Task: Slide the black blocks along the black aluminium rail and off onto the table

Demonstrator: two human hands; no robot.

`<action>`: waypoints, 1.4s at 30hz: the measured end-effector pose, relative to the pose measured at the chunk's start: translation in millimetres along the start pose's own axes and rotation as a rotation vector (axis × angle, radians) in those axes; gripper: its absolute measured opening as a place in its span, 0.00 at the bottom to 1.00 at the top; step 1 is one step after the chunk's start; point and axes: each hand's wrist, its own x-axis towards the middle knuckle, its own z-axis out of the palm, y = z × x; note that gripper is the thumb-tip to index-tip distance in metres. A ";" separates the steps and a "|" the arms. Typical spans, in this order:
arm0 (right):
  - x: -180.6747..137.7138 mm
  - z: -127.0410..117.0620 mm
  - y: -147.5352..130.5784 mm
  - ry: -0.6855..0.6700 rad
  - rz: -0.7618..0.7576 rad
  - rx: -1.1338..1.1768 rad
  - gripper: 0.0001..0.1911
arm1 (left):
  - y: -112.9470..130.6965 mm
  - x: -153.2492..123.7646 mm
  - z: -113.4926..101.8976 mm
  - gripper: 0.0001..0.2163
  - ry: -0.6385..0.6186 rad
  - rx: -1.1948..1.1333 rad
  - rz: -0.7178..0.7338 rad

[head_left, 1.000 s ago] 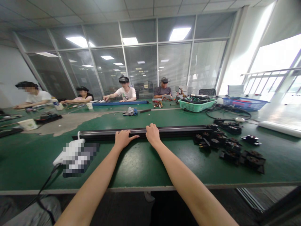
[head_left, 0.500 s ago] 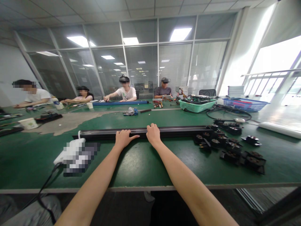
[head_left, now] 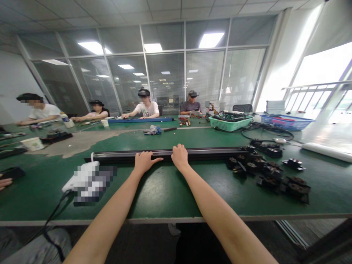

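A long black rail [head_left: 211,154] with a glossy strip along it lies crosswise on the green table. My left hand [head_left: 144,162] rests over its middle, fingers curled across the far edge and thumb stretched to the right along the near side. Just to the right, my right hand [head_left: 180,157] is closed on the same rail, knuckles up; what its fingertips press is hidden. Beyond the rail's right end lies a cluster of small black fittings [head_left: 251,165] with metal parts. A white cable loops at the rail's left end.
A white power adapter [head_left: 70,183] with a black cord lies on the left, beside a blurred-out item. Farther back are a green basket [head_left: 231,124] of cables, a blue basket [head_left: 288,123] and a grey cloth [head_left: 152,130]. Several people sit across the table. Another person's hand [head_left: 5,183] shows at far left.
My hands and the rail stay almost still. At the left edge, another person's hand and a dark object have come into view. The person in white across the table has shifted an arm.
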 end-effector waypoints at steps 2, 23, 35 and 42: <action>0.0 -1.3 0.6 -0.002 0.012 0.003 0.16 | -0.1 0.1 -0.1 0.35 -0.001 -0.004 0.000; 23.2 -13.7 31.1 -0.197 -0.161 0.108 0.11 | 0.8 -2.4 -2.8 0.35 0.012 -0.021 -0.008; 6.7 11.8 36.7 -0.017 -0.228 0.101 0.16 | 0.8 -0.7 0.6 0.35 0.016 0.014 -0.001; 6.4 14.0 36.0 -0.012 -0.209 0.081 0.16 | 2.9 -1.2 -3.3 0.35 -0.012 -0.001 -0.010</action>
